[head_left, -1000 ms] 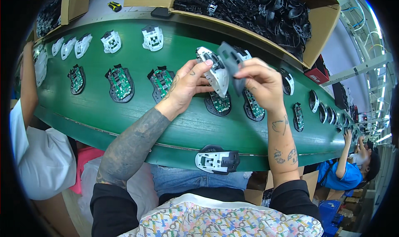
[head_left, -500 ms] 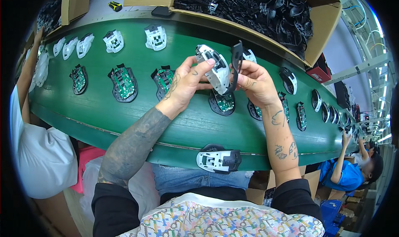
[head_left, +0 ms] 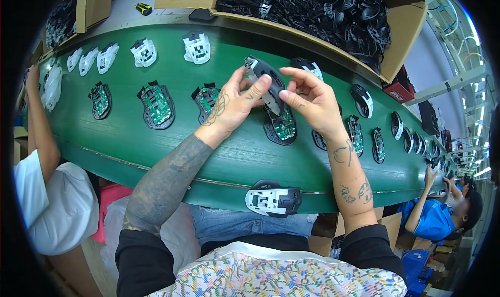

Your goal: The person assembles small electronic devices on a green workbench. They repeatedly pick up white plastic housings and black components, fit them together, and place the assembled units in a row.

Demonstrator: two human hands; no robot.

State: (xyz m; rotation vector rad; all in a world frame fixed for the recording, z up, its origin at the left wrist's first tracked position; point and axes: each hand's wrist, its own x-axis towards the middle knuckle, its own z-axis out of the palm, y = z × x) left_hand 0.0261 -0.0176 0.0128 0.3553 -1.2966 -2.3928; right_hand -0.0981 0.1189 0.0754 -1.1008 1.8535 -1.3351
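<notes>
Above the green belt, my left hand (head_left: 236, 100) grips a white-and-black computer mouse shell (head_left: 251, 68), thumb across its face. A dark side panel (head_left: 271, 74) lies along that shell, covering much of its white body. My right hand (head_left: 317, 102) meets the panel's right edge with its thumb, the index finger bent close to the upper edge; its other fingers are partly hidden. Below the shell, a mouse base with a green circuit board (head_left: 284, 129) rests on the belt. Nearest to me, another white-and-black shell (head_left: 272, 198) lies at the belt's front edge.
On the green belt (head_left: 224, 164) stand rows of white shells (head_left: 196, 48) and bases with circuit boards (head_left: 158, 106). A cardboard box (head_left: 403, 42) of black parts is behind it. A yellow-black cutter (head_left: 144, 8) lies far left. Co-workers (head_left: 435, 216) are at both sides.
The dark panel, held apart from the shell in my right hand earlier, now lies against the shell. My right fingers have moved left and loosened. Parts on the belt have shifted slightly right.
</notes>
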